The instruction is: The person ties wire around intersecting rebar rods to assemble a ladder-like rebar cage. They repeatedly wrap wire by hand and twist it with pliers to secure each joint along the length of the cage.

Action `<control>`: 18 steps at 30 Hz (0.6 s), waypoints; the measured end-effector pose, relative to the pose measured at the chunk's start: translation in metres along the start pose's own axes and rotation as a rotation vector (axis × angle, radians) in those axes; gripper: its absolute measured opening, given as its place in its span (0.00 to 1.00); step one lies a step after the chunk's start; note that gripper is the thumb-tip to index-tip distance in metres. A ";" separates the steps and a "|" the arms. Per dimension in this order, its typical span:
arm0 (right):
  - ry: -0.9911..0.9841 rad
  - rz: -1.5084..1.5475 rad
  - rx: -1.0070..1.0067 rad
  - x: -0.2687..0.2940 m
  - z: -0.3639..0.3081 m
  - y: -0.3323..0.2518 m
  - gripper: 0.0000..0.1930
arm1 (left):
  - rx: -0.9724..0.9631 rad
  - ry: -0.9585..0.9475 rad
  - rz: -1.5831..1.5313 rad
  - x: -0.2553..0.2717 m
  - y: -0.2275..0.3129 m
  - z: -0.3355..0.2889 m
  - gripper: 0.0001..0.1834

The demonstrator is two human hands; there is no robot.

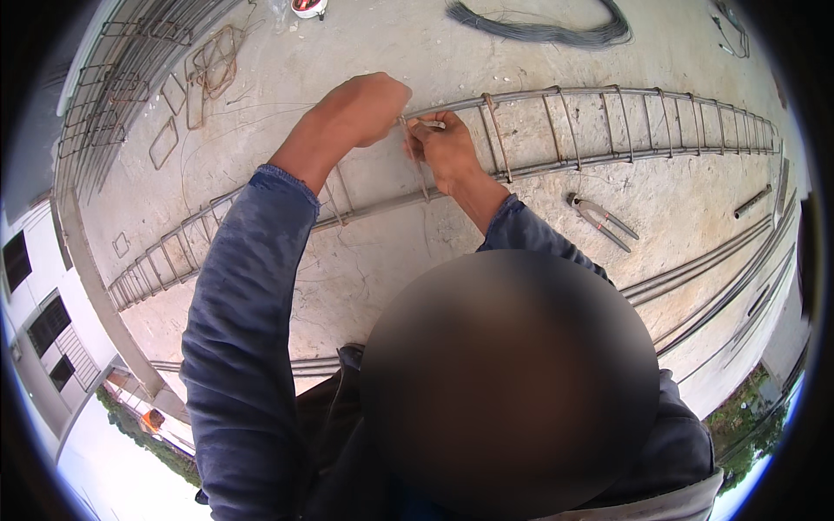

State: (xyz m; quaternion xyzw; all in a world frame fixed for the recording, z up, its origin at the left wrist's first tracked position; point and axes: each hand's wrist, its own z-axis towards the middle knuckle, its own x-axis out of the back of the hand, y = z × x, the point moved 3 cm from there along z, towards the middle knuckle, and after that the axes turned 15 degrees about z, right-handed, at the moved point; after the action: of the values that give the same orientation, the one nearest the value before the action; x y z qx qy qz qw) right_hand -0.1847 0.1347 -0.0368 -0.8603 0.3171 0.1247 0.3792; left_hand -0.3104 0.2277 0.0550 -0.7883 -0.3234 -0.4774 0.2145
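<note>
Across concrete floor point(373, 295): long rebar cage point(591, 89), passing under both hands. Beyond it, coil of steel wire point(539, 36). Nearer side, right: end-cutting pincers point(599, 227), lying loose. At cage's far bar: left hand point(373, 106), back uppermost, fingers hidden, grip cannot be told. Just beside: right hand point(445, 154), fingers bent in close at stirrup point(422, 181), hold unclear. Could skew stirrup through uneven pull; could nip fingertips through sudden cage roll.
</note>
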 end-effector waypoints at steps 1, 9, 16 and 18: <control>0.020 0.067 -0.011 -0.003 -0.002 -0.001 0.14 | -0.057 0.027 0.041 0.000 -0.002 0.002 0.08; 0.068 0.261 0.087 -0.012 -0.010 0.010 0.23 | -0.182 0.025 0.085 0.019 -0.001 0.008 0.14; -0.044 0.307 0.124 -0.008 -0.011 0.016 0.24 | -0.223 -0.055 0.158 0.028 0.007 0.014 0.15; -0.072 0.323 0.098 -0.010 -0.010 0.014 0.25 | -0.242 -0.028 0.184 0.023 -0.001 0.012 0.15</control>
State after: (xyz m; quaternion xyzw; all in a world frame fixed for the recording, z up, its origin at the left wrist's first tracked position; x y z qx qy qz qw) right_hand -0.2018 0.1246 -0.0338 -0.7735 0.4433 0.1990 0.4070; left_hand -0.2962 0.2430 0.0703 -0.8413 -0.1931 -0.4801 0.1562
